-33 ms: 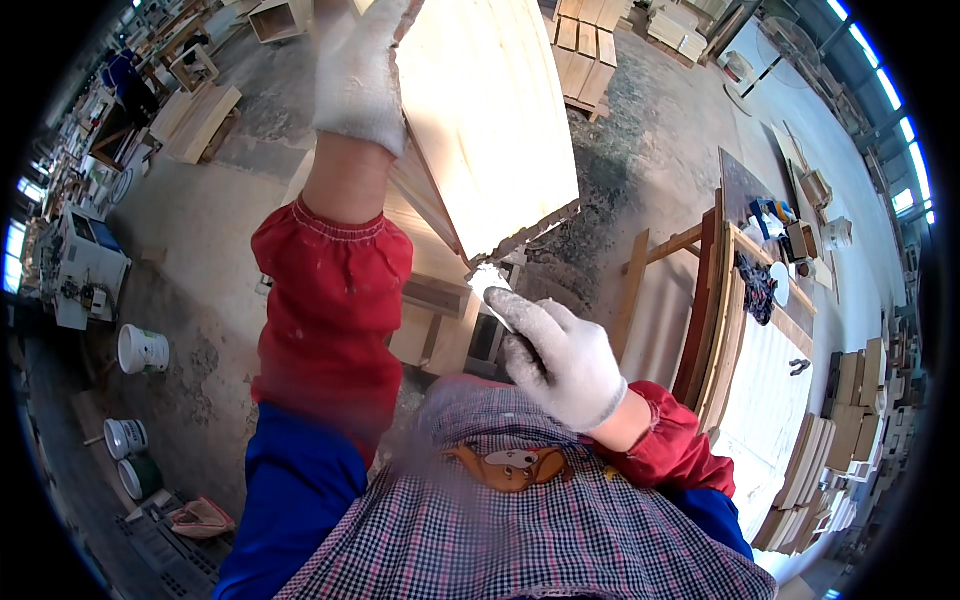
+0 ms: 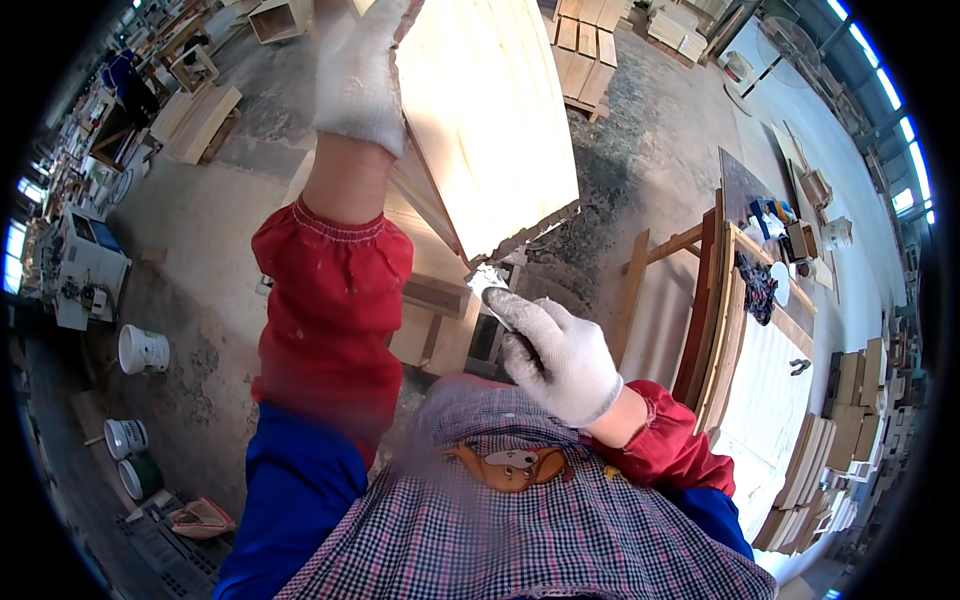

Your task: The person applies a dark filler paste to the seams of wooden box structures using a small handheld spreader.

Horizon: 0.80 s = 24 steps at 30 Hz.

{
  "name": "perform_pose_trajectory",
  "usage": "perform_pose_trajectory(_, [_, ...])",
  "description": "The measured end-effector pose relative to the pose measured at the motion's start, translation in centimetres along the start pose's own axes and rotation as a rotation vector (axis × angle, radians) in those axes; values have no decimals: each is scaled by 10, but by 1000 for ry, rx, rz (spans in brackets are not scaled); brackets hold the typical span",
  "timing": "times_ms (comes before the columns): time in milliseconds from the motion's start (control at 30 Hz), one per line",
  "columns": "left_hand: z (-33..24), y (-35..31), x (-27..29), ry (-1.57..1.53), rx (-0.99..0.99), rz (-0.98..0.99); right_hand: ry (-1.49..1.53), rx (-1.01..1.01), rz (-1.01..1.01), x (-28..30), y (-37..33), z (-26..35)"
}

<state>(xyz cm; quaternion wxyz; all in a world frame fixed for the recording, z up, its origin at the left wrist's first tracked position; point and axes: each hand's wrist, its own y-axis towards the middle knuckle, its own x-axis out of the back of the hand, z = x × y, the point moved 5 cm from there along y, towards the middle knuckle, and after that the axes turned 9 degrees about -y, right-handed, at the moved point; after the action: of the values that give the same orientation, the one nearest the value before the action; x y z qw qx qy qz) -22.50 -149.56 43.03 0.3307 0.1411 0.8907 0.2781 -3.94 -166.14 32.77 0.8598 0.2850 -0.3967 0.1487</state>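
Observation:
A pale wooden panel point(image 2: 490, 110) with rough, dark-crusted edges is held up in front of me, its lower corner pointing toward me. My left hand point(image 2: 362, 85), in a white knit glove, grips its left edge near the top of the view; the fingertips are partly hidden. My right hand point(image 2: 565, 360), also gloved and with dirt-darkened fingers, closes round a small flat scraper point(image 2: 486, 283). White paste coats the scraper's end, which meets the panel's lower corner. Most of its handle is hidden in the glove.
Slatted wooden pieces point(image 2: 430, 325) lie beneath the panel. To the right stands a workbench point(image 2: 750, 370) with a dark cloth point(image 2: 757, 288) and small containers. White buckets point(image 2: 143, 349) and a machine point(image 2: 85, 265) are on the left. Stacked boards point(image 2: 195, 122) and a person point(image 2: 124, 80) appear farther off.
My right hand and wrist have shifted very slightly left. The left hand, the panel and the scraper's end look the same.

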Motion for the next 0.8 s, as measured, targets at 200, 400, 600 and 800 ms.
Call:
perform_pose_trajectory(200, [-1,-2,1,2,-57,-9,29,8,2,-1,-1,-3])
perform_pose_trajectory(400, [0,-2,0,-20,-56,-56,-22,51,39,2,-5,-6])
perform_pose_trajectory(600, [3,0,0,-86,-36,-36,-229,197,186,27,9,-6])
perform_pose_trajectory(800, [0,0,3,-23,-44,-94,-512,299,330,45,36,6])
